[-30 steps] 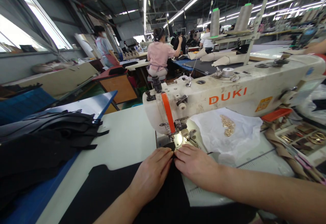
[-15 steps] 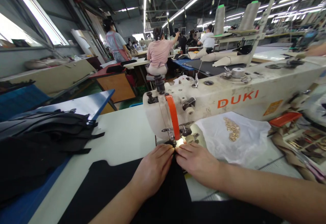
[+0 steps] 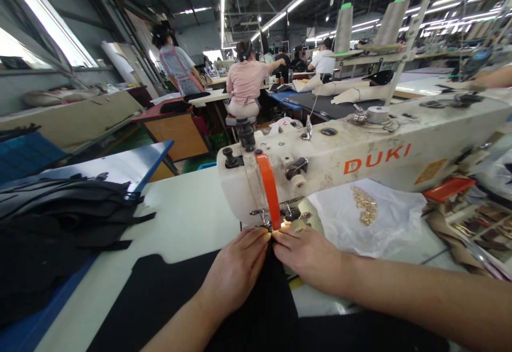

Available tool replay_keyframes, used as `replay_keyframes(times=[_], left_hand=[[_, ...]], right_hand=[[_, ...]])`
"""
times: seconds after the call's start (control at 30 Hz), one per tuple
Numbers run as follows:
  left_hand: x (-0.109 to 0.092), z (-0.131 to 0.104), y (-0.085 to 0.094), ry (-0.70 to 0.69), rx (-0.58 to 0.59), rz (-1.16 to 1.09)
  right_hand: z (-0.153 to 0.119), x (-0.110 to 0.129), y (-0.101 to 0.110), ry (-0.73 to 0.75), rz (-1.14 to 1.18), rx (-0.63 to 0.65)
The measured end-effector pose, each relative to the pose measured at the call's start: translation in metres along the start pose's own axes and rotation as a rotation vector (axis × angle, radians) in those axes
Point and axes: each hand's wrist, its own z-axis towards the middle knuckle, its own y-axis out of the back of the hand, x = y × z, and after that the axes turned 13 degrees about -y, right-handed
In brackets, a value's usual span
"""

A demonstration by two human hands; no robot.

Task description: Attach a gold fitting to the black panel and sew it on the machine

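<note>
Lying in front of sewing machine [image 3: 326,154], black fabric [image 3: 172,288] is pinched by left hand [image 3: 240,266] and right hand [image 3: 310,253], fingertips gathered near its needle end. Work seems under way; amount done or left is hidden by hands. Black pieces [image 3: 60,234] are piled left of sewing machine.

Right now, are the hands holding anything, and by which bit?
Left hand and right hand touch the black cloth at its far end, by the machine; pinched or pressed, I can't tell.

Flat matt black cloth-like panel [image 3: 168,288] under left hand [image 3: 240,264], long smudged white-painted metal sewing machine [image 3: 320,152] beyond right hand [image 3: 310,256]
</note>
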Motion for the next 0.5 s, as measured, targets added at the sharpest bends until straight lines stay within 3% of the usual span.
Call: replay_keyframes(times=[0.5], left_hand=[[0.0013,-0.0007,-0.0032,-0.027,0.007,0.052]], right_hand=[[-0.0015,-0.0028,-0.0081,0.004,0.013,-0.039]])
